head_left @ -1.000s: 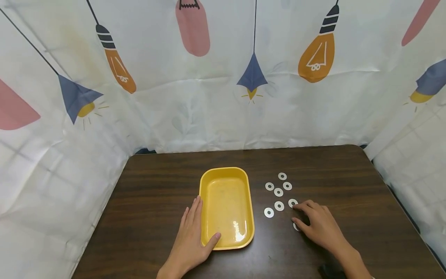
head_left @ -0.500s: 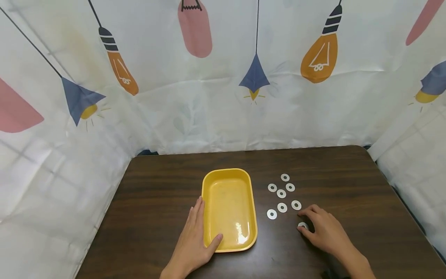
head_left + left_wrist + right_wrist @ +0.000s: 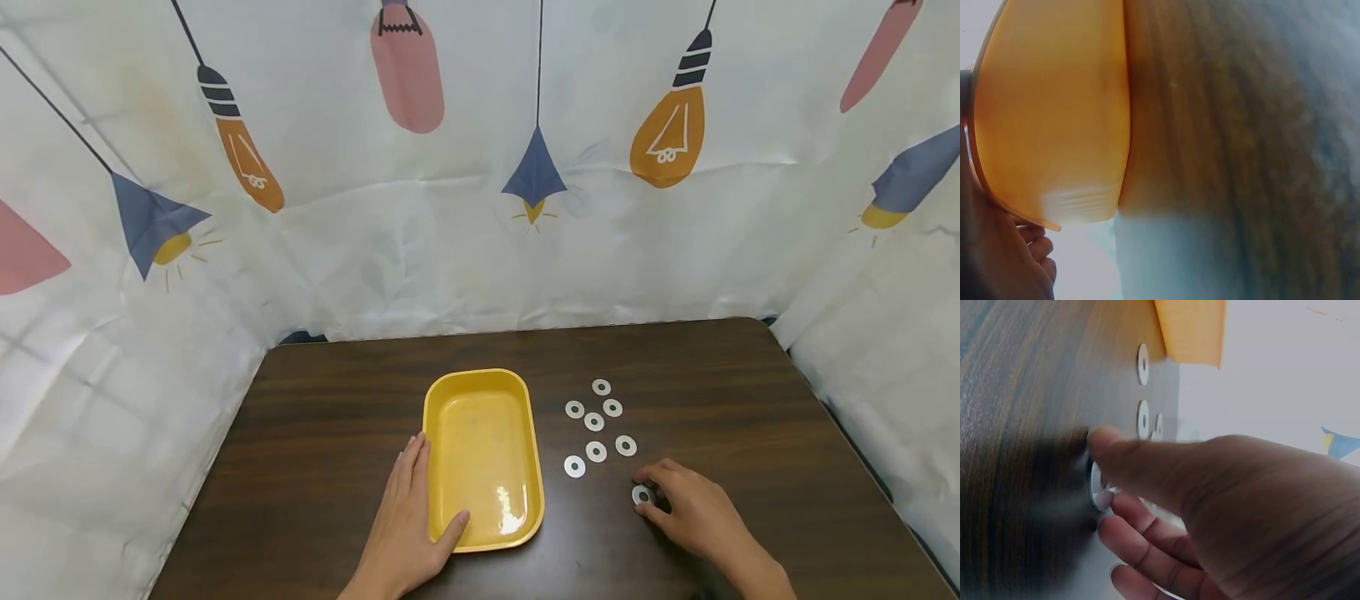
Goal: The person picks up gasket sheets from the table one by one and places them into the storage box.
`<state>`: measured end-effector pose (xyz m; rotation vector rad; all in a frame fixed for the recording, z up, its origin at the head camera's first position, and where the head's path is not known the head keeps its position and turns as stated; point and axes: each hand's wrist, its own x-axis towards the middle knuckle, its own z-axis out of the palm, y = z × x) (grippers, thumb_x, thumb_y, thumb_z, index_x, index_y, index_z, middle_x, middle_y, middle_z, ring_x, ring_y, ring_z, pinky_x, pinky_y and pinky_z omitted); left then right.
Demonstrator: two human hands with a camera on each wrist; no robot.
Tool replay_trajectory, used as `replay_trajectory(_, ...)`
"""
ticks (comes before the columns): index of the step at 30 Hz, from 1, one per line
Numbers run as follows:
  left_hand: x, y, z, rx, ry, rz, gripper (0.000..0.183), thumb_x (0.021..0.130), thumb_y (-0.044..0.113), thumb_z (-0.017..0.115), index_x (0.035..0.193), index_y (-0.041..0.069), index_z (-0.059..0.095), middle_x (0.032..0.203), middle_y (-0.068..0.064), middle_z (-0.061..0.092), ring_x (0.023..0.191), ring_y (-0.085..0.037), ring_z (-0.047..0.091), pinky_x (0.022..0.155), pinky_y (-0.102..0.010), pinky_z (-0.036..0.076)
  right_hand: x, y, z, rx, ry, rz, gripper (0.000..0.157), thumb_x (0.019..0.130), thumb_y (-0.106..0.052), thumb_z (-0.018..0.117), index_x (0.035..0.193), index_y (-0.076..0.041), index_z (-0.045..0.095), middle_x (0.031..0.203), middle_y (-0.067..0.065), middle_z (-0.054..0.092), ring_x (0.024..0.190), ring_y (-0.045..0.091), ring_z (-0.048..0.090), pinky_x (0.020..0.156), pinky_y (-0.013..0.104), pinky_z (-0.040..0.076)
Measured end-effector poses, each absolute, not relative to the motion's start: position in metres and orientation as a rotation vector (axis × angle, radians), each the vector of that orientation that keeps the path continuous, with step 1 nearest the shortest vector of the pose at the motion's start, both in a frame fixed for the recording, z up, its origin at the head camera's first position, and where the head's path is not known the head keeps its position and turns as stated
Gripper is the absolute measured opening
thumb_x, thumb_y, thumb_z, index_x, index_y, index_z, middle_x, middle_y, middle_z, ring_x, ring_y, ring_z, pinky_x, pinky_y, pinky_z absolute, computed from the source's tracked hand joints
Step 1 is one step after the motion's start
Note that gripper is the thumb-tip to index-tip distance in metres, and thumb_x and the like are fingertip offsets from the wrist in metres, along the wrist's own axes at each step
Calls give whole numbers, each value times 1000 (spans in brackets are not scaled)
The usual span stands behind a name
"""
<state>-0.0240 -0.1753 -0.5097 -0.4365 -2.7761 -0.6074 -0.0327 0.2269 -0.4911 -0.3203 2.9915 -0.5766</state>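
My left hand (image 3: pixel 402 521) rests against the left side of a yellow tray (image 3: pixel 535 500), its fingers straight along the outside and its thumb over the near left corner. In the left wrist view the tray wall (image 3: pixel 1054 112) fills the upper left, with fingertips of the hand (image 3: pixel 1007 250) by its rim. To the tray's right, my right hand (image 3: pixel 693 508) pinches a flat metal washer (image 3: pixel 637 498) between thumb and index finger, low at the tabletop. The right wrist view shows the thumb across this washer (image 3: pixel 1099 495), other fingers curled beside it.
Several more washers (image 3: pixel 596 452) lie scattered flat on the dark wooden table (image 3: pixel 337 417) between the tray and the right hand, and beyond it. A white curtain (image 3: pixel 450 250) printed with lamps hangs along the table's back edge and both sides.
My right hand has drawn back toward the near edge from beside another washer, and its thumb and index finger have come onto the nearest one. The left hand stays at the tray.
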Motion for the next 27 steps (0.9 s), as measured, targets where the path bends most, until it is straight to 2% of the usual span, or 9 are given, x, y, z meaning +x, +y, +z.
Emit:
replay_trajectory(6, -21, -177, -510, -410, -2819, -662, 107, 85, 48, 81, 164, -2, 29, 173, -16, 28, 156, -34, 33, 127, -9, -11, -28, 224, -490, -239, 2959, -562, 24, 83, -26, 89, 100, -30, 74, 102, -16, 71, 83, 3, 67, 67, 29, 53)
replay_trajectory(10, -22, -177, -510, -415, -2807, -680, 108, 85, 47, 81, 164, -3, 28, 173, -17, 28, 153, -36, 38, 127, -9, -10, -31, 223, -489, -223, 2950, -556, 21, 83, -29, 89, 95, -30, 72, 96, -16, 69, 81, 1, 65, 66, 29, 53)
replay_trajectory(16, -24, -176, -510, -404, -2817, -711, 108, 85, 47, 81, 165, -2, 27, 174, -15, 26, 154, -36, 37, 127, -9, -12, -32, 225, -490, -314, 2992, -476, 23, 83, -34, 89, 93, -28, 69, 90, -16, 63, 77, 2, 58, 65, 30, 51)
replay_trajectory(27, -22, -178, -511, -431, -2809, -703, 108, 86, 45, 80, 166, -2, 24, 177, -15, 23, 159, -37, 32, 130, -13, -12, -28, 219, -489, -464, 3108, -305, 24, 80, -27, 89, 88, -21, 68, 81, -12, 61, 71, 6, 54, 68, 34, 52)
